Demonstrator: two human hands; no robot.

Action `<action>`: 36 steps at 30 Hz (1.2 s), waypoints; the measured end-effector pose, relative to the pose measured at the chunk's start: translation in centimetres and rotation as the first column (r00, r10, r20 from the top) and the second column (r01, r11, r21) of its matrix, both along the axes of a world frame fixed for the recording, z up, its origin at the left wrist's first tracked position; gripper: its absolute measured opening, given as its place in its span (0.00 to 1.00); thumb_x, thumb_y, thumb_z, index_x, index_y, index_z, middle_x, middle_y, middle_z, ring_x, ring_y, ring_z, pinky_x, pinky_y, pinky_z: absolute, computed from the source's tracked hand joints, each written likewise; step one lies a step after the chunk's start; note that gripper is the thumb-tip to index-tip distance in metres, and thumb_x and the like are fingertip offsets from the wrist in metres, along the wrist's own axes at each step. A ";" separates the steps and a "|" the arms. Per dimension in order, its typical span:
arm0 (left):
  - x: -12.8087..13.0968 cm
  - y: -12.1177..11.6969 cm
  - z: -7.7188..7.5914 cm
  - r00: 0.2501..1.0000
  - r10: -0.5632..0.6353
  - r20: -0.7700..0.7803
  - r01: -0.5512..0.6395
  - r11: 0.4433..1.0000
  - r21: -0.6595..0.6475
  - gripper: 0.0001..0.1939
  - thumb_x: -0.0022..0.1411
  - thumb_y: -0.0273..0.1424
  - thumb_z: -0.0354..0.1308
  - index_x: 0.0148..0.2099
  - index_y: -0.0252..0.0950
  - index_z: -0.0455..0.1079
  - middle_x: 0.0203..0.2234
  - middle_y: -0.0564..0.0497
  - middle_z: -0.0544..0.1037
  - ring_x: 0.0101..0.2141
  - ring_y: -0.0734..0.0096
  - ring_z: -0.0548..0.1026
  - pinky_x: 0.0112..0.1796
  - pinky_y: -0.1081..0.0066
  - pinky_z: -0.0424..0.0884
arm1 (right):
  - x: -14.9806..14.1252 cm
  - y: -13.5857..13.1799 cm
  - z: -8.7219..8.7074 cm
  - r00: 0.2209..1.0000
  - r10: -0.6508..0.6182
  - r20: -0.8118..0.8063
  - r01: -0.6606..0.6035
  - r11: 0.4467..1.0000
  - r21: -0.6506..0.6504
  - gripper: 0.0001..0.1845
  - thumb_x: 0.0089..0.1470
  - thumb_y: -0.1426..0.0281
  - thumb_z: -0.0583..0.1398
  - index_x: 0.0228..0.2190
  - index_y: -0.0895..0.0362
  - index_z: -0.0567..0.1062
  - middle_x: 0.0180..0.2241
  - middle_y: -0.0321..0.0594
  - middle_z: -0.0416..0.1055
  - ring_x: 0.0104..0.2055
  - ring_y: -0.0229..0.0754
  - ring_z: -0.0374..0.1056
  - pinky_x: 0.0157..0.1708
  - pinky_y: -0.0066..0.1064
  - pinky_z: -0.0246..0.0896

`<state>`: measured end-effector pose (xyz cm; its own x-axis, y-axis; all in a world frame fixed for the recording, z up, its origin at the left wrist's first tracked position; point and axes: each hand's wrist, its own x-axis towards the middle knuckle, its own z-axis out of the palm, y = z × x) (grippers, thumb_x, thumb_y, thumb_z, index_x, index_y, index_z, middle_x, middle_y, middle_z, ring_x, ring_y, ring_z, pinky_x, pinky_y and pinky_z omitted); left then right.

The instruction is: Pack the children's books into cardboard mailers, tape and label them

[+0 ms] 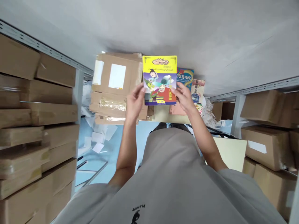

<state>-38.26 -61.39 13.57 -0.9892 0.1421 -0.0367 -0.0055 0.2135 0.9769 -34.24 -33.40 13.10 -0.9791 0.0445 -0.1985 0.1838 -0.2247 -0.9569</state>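
Left hand (135, 101) and right hand (185, 97) each pinch one side edge of a thin yellow-and-purple illustrated book (160, 81), thumbs on its cover. It is held up over a pale yellow counter (161, 115), facing the camera. Left of it is a brown cardboard box (132, 73) with white labels; right, a blue-covered book (188, 82). Brown cardboard cartons (57, 91) are stacked on both sides.

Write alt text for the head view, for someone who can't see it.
Both of a person's hands hold a yellow and purple illustrated book by its sides. Taped cardboard boxes lie to its left, other books to its right; shelved boxes line both sides.
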 end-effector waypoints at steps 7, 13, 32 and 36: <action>-3.1 -9.2 -4.3 0.950 0.311 -0.019 -0.305 0.916 -0.261 0.25 0.78 0.44 0.66 0.70 0.37 0.78 0.65 0.36 0.85 0.68 0.47 0.83 0.75 0.43 0.75 | -6.5 -8.6 -8.3 0.999 0.023 0.045 -0.026 0.997 0.066 0.47 0.56 0.27 0.72 0.57 0.50 0.77 0.63 0.52 0.84 0.77 0.67 0.73 0.73 0.64 0.78; -1.5 -8.1 -6.4 0.968 0.249 -0.020 -0.245 0.931 -0.270 0.27 0.71 0.35 0.71 0.70 0.40 0.78 0.67 0.38 0.82 0.69 0.48 0.80 0.74 0.45 0.77 | -5.2 -9.5 -10.9 0.989 -0.045 0.142 0.032 0.995 0.093 0.51 0.46 0.21 0.71 0.50 0.48 0.72 0.60 0.55 0.86 0.74 0.68 0.77 0.69 0.62 0.82; -1.0 -4.7 -2.6 0.982 0.186 -0.030 -0.185 0.930 -0.317 0.25 0.74 0.41 0.70 0.68 0.39 0.78 0.65 0.39 0.83 0.67 0.45 0.82 0.74 0.44 0.75 | 0.7 5.7 -7.5 0.975 -0.215 -0.045 0.220 0.943 0.251 0.37 0.63 0.34 0.71 0.59 0.47 0.79 0.65 0.48 0.84 0.71 0.60 0.79 0.75 0.59 0.74; 0.5 3.6 -2.6 0.998 -0.060 -0.006 0.057 0.969 -0.242 0.25 0.78 0.43 0.68 0.71 0.42 0.77 0.67 0.41 0.84 0.66 0.47 0.83 0.73 0.46 0.76 | 6.4 16.7 -8.5 0.891 -0.450 -0.052 0.427 0.795 0.430 0.37 0.63 0.38 0.69 0.59 0.50 0.78 0.65 0.53 0.83 0.69 0.59 0.81 0.74 0.58 0.74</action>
<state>-37.73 -57.75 10.97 -0.9800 0.1886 -0.0640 0.0267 0.4428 0.8962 -27.82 -16.69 4.61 -0.8236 0.5567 -0.1084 0.2131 0.1266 -0.9688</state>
